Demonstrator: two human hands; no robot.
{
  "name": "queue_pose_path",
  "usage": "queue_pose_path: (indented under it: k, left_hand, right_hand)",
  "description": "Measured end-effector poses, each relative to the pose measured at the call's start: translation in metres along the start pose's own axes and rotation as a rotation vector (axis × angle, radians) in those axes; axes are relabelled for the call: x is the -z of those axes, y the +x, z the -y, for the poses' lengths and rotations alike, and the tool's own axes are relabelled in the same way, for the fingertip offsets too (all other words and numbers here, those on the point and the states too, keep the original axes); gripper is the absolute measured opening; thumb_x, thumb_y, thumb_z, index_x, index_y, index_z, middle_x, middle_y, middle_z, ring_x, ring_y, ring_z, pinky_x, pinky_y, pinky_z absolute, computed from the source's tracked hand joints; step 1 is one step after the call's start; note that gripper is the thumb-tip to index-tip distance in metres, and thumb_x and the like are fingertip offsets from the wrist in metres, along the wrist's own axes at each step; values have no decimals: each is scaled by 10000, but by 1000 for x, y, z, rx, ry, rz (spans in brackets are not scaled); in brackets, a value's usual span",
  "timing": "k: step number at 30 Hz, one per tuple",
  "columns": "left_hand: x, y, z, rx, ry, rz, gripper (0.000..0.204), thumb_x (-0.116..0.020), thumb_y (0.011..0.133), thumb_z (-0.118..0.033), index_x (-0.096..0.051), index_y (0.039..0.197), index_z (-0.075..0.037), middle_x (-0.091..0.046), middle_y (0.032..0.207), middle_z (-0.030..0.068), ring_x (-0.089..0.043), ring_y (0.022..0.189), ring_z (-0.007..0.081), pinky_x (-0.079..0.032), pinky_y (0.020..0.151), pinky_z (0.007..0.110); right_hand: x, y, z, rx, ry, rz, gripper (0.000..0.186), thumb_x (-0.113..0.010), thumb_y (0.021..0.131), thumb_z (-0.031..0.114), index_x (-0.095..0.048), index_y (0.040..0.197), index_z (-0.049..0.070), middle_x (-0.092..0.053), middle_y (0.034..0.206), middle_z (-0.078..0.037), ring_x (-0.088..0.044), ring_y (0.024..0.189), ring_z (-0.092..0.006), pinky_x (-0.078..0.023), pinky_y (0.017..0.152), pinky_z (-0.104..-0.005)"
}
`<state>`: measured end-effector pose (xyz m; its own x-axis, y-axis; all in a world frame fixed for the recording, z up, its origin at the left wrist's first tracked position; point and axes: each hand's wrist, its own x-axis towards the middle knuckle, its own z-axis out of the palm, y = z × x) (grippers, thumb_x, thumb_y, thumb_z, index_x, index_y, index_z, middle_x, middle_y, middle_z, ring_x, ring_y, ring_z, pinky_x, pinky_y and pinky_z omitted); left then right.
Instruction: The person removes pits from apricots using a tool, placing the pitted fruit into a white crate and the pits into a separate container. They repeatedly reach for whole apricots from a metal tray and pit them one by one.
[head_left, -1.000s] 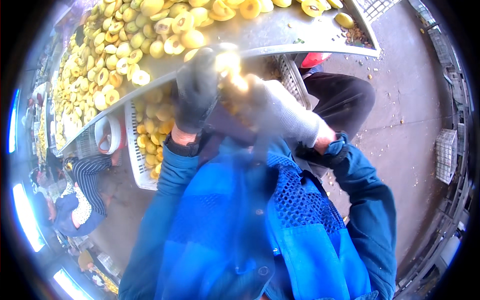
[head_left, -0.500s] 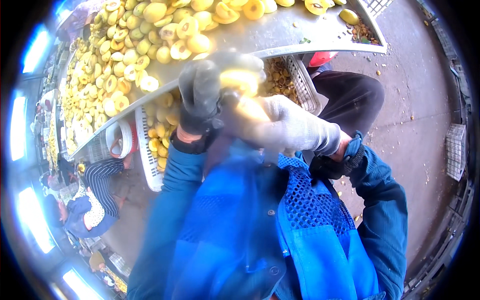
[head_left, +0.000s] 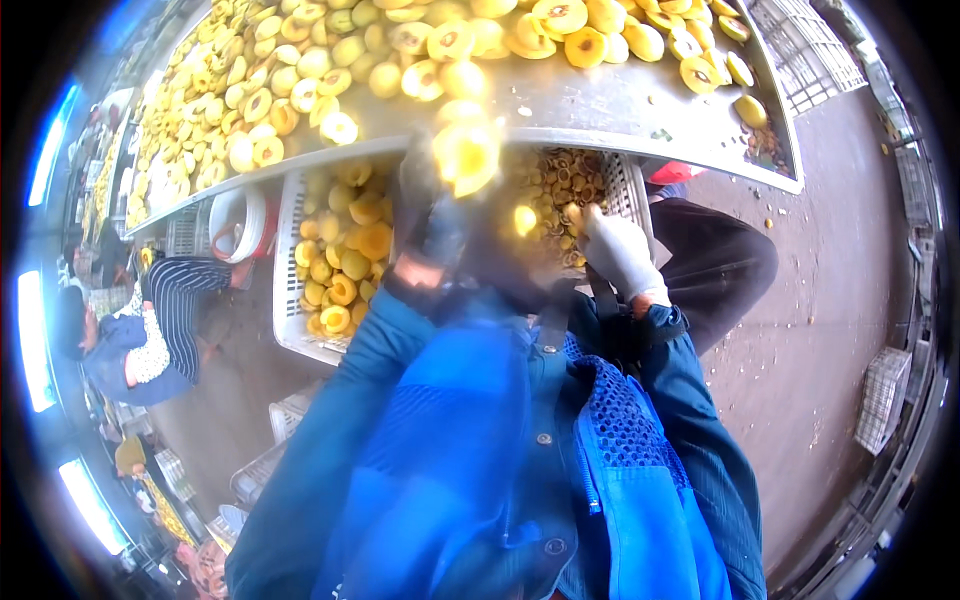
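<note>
My left hand (head_left: pixel 428 215), in a dark glove, is blurred at the near edge of the metal table. Its fingers are closed about a bright yellow peach half (head_left: pixel 466 158), smeared by motion. My right hand (head_left: pixel 618 252), in a pale knit glove, is over the right end of a crate of brown peach pits (head_left: pixel 570 190). The fingers are bent together; a small tan thing shows at their tips, too small to name. Between the hands a smaller yellow piece (head_left: pixel 525 220) shows blurred; whether it is falling or lying there I cannot tell.
Heaped peach halves (head_left: pixel 300 75) cover much of the metal table (head_left: pixel 600 110). Below its edge, a white crate (head_left: pixel 290 300) holds more peaches. A white bucket (head_left: pixel 238 225) stands to the left, near a seated person (head_left: pixel 165 330). Another person's dark-trousered leg (head_left: pixel 715 260) is at the right.
My hands were together around the fruit; now they are apart. The right has moved down and right to the pit crate. The left stays with the peach. The view has shifted.
</note>
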<state>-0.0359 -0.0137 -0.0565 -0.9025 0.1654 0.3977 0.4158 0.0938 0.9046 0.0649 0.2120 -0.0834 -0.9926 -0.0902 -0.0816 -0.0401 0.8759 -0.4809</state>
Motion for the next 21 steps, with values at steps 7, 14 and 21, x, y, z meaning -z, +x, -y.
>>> queue_pose_path:
  k: [7,14,21]
  left_hand:
    - [133,-39,34,77,640,-220,323,-504,979,-264,-642,1092,5,-661,1092,149,-623,989,284,-481,871,369]
    - [94,51,11,-492,962,127,250,-650,882,-221,-659,1038,-26,-678,964,142,-638,879,311,-500,779,385]
    - [-6,130,30,105,1107,746,595,-661,782,-552,-621,861,36,-642,830,223,-625,779,358,-484,706,428]
  right_hand:
    - [-61,-20,-34,135,2,13,313,-534,857,163,-551,1162,96,-624,804,-155,-638,608,-316,-519,539,-416]
    - [-59,-13,-26,-170,327,-9,264,-624,856,248,-549,830,-4,-614,720,-264,-614,718,-438,-473,615,-494]
    - [-63,-18,-34,-166,330,10,239,-556,885,247,-611,1020,58,-656,804,-218,-634,759,-404,-496,661,-467]
